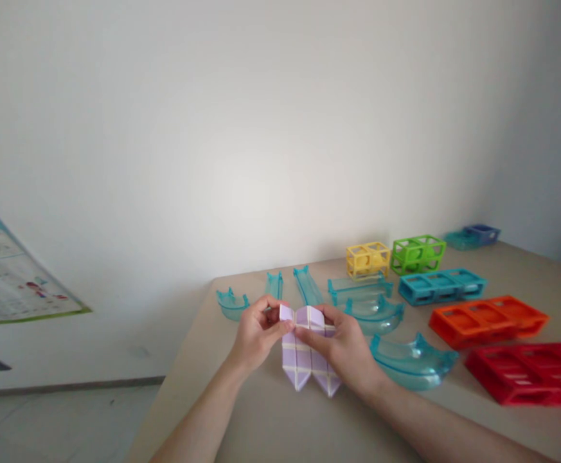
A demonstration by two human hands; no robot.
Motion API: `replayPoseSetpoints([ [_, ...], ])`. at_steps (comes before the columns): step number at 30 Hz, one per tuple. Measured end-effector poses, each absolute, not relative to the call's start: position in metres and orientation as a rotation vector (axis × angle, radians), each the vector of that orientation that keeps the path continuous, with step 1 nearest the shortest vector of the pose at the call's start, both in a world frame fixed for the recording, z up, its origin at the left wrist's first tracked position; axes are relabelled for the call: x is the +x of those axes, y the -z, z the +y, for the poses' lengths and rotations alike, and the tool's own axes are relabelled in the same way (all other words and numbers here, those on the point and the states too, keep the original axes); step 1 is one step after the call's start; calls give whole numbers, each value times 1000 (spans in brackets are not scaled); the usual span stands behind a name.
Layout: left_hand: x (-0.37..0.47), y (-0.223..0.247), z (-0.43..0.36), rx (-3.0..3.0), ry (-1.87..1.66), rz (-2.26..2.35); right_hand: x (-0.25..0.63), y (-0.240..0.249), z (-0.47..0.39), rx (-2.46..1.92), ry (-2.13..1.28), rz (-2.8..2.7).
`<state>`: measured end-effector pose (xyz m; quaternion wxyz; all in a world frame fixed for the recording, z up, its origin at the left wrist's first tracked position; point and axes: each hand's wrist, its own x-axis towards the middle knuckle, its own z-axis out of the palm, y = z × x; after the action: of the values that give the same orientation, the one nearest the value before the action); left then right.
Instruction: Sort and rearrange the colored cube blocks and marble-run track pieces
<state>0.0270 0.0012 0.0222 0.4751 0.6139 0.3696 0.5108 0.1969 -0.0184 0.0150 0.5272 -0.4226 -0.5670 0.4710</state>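
Observation:
Between my hands is a light purple folded piece point(303, 360) with pale lines, made of several flat segments, its two pointed ends facing down toward me. My left hand point(257, 334) pinches its upper left corner between thumb and fingers. On the other side, my right hand point(345, 341) grips its upper right part, the thumb lying across the front. The thumbs nearly meet near the top of the piece. Some of the fingers of both hands are hidden behind it.
Clear teal tracks, straight point(308, 286) and curved point(412, 363), lie around and behind my hands on the beige table point(203, 366). Rightward stand yellow point(367, 260), green point(418, 254), teal point(441, 287), orange point(488, 320) and red point(533, 374) frames. A wall rises behind.

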Motion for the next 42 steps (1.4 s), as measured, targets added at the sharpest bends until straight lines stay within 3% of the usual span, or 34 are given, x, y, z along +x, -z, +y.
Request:
replayPoseSetpoints([
  [9,28,-27,-4,1738,-1330,861,195,-13,-21,-1015,-1070,-1386],
  [26,46,-14,-7,1565,-1577,1101,192,-15,-26,-1164,-808,-1469],
  [35,44,-15,-11,1663,-1533,890,194,-15,-23,-1132,-905,-1364],
  [42,49,-9,-11,1707,-1630,1025,194,-15,-23,-1111,-902,-1356],
])
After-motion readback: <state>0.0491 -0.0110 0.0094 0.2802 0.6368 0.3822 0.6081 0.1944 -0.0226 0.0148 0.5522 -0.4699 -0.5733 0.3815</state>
